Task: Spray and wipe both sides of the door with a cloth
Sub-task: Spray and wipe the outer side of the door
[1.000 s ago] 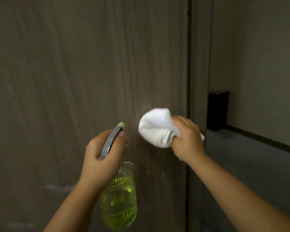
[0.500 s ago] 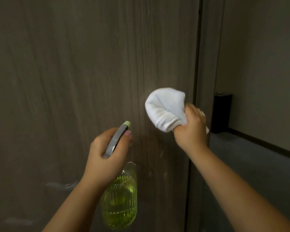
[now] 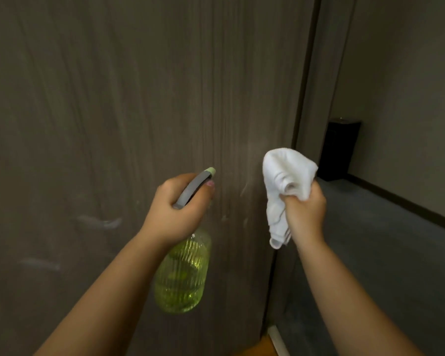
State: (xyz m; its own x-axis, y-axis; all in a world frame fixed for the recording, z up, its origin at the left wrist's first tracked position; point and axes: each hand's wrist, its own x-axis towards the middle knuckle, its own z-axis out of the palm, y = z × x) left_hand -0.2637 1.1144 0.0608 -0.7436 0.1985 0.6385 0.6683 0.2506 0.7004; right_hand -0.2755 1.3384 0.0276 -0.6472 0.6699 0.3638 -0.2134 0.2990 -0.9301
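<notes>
Nearest, left hand (image 3: 176, 211): fingers curled round the spray bottle's (image 3: 181, 273) grey trigger head, green bottle hanging below.
Right hand (image 3: 303, 214): fist clenched on white cloth (image 3: 284, 176), bunched above the fingers, tail hanging below.
Door (image 3: 113, 98): just behind both, wet smears.
Far: black bin (image 3: 341, 149) against wall.

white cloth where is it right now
In the head view the white cloth is right of centre, bunched in the right hand, near the door edge, right of the spray bottle.

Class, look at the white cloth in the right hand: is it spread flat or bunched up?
Bunched up. The right hand grips the white cloth in a crumpled wad, with folds showing and a loose end hanging below the fist.
</notes>
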